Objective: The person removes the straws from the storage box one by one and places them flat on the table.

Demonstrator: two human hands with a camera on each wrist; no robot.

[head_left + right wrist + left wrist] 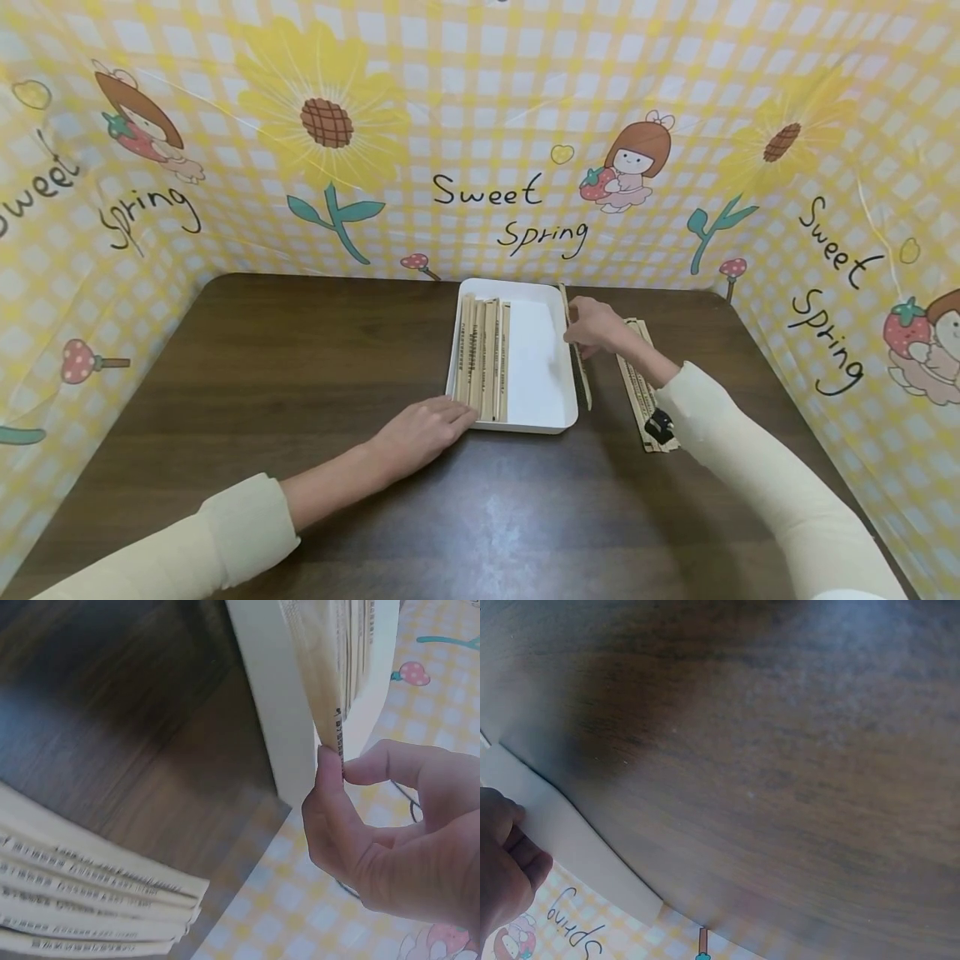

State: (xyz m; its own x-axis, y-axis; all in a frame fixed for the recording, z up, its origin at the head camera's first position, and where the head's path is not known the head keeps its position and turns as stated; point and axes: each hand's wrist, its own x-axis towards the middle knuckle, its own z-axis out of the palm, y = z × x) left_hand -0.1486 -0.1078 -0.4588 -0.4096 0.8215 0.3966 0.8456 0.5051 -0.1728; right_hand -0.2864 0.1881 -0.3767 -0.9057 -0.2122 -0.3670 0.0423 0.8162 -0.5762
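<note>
At the right side of a white tray (536, 392), my right hand (592, 327) pinches a slim brown paper packet of chopsticks (583, 379) between thumb and fingers. In the right wrist view, the pinched packet (321, 697) stands beside the tray's wall, its printed edge showing. My left hand (429, 429) holds the tray's near left corner, with bent fingers at the rim. Several similar chopstick packets (483, 358) lie side by side along the tray's left half. The left wrist view shows my left hand (506, 859) against the tray's pale outer wall (592, 847).
More chopstick packets (637, 392) lie in a pile on the dark wooden table (337, 350), partly under my right forearm. A small black object (660, 427) shows near the right cuff. Yellow checked cloth (480, 108) encloses the table at the back and sides.
</note>
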